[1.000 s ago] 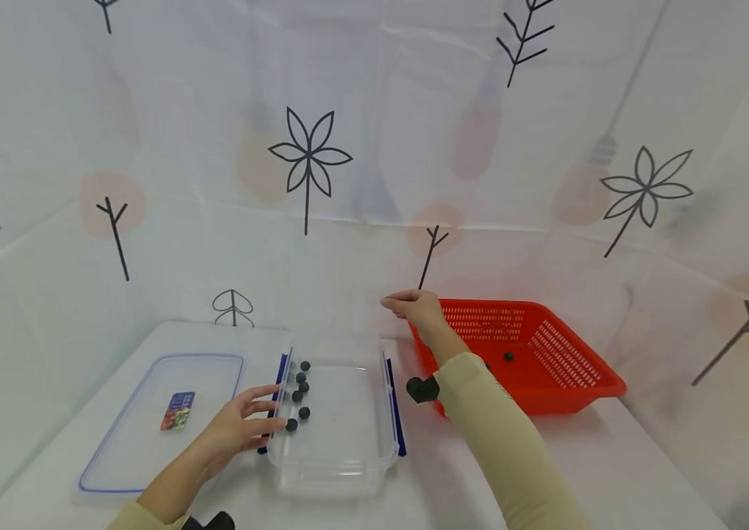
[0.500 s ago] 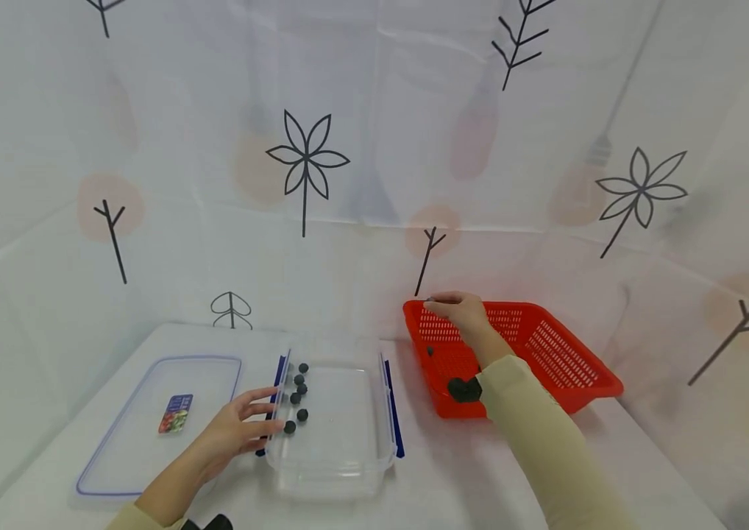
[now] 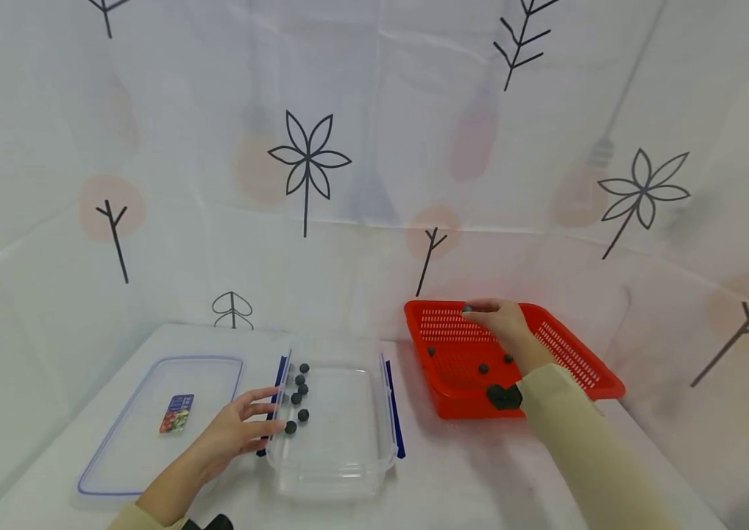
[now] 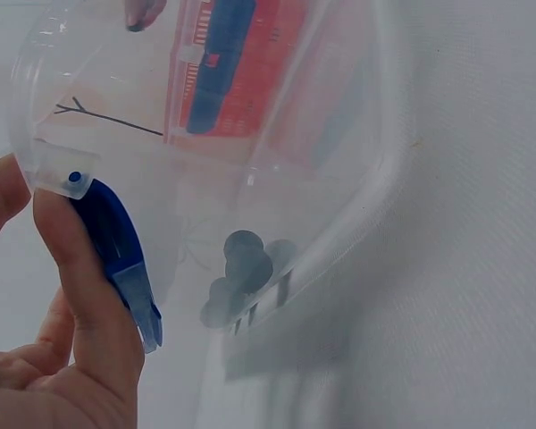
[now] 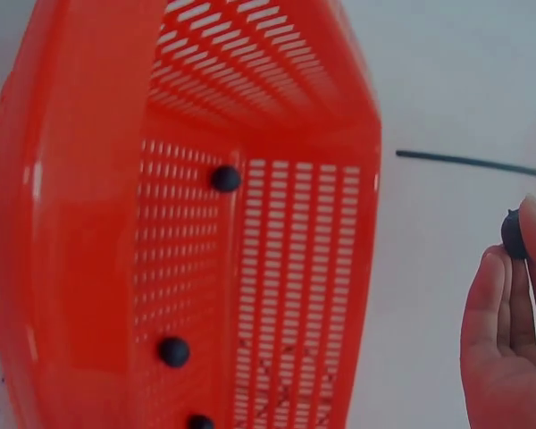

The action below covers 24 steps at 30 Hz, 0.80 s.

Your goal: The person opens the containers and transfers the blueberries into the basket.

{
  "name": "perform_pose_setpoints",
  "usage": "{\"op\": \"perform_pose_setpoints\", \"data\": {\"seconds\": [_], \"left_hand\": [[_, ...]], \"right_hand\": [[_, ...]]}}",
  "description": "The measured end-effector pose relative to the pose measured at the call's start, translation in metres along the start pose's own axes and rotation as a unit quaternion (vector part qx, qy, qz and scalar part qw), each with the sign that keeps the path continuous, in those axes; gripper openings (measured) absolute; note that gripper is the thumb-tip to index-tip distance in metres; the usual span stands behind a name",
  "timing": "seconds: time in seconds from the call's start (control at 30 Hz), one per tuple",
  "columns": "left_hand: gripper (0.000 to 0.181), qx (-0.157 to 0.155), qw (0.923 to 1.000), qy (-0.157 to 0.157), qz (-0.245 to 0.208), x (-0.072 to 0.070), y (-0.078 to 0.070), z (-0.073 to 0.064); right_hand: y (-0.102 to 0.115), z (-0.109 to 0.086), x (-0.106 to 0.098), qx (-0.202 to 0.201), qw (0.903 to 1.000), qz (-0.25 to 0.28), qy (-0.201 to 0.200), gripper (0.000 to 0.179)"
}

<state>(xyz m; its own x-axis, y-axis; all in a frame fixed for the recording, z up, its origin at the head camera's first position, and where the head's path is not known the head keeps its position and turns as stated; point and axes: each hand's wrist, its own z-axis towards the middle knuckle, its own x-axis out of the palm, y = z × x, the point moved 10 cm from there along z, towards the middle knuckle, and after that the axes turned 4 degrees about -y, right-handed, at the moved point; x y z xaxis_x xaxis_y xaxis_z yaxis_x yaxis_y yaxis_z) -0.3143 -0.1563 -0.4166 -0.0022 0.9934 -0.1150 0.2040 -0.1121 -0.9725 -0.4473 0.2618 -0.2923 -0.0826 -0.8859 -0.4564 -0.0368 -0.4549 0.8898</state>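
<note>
My right hand (image 3: 503,320) pinches a blueberry (image 5: 514,234) between thumb and fingertips, up at the back rim of the red basket (image 3: 477,405). Inside that basket lie more dark blueberries, such as one (image 5: 225,179) near its perforated wall. To its left stands a clear plastic container (image 3: 348,434) with blue latches folded down and several blueberries (image 3: 296,398) along its left side. My left hand (image 3: 232,434) rests against the container's left rim, fingers spread and loosely extended. The left wrist view has the fingers next to a blue latch (image 4: 116,237).
A clear lid (image 3: 123,460) with blue edging lies at the left of the white table, bearing a colourful label (image 3: 176,413). Behind the table hangs a white curtain (image 3: 374,147) with leaf and flower prints.
My right hand has moved rightward with the blueberry, from left of the basket to over its back rim, and more of the basket's berries show. My left hand has stayed at the container.
</note>
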Motion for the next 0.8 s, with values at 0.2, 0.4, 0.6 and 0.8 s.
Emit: {"op": "perform_pose_setpoints", "data": {"seconds": [0.2, 0.4, 0.6, 0.8], "left_hand": [[0.068, 0.003, 1.0000, 0.001, 0.000, 0.001, -0.001, 0.000], [0.067, 0.000, 1.0000, -0.002, -0.002, 0.000, -0.001, 0.000], [0.066, 0.001, 1.0000, -0.003, -0.002, 0.000, -0.002, 0.000], [0.066, -0.001, 1.0000, -0.005, -0.002, 0.000, -0.002, 0.000]], "right_hand": [[-0.015, 0.001, -0.019, 0.001, 1.0000, -0.003, -0.002, 0.046], [-0.027, -0.001, -0.039, 0.013, 0.9998, -0.003, -0.013, 0.047], [-0.035, -0.003, -0.054, 0.028, 0.9991, -0.027, -0.018, 0.052], [-0.037, -0.006, -0.056, 0.030, 0.9984, -0.047, -0.008, 0.058]]}}
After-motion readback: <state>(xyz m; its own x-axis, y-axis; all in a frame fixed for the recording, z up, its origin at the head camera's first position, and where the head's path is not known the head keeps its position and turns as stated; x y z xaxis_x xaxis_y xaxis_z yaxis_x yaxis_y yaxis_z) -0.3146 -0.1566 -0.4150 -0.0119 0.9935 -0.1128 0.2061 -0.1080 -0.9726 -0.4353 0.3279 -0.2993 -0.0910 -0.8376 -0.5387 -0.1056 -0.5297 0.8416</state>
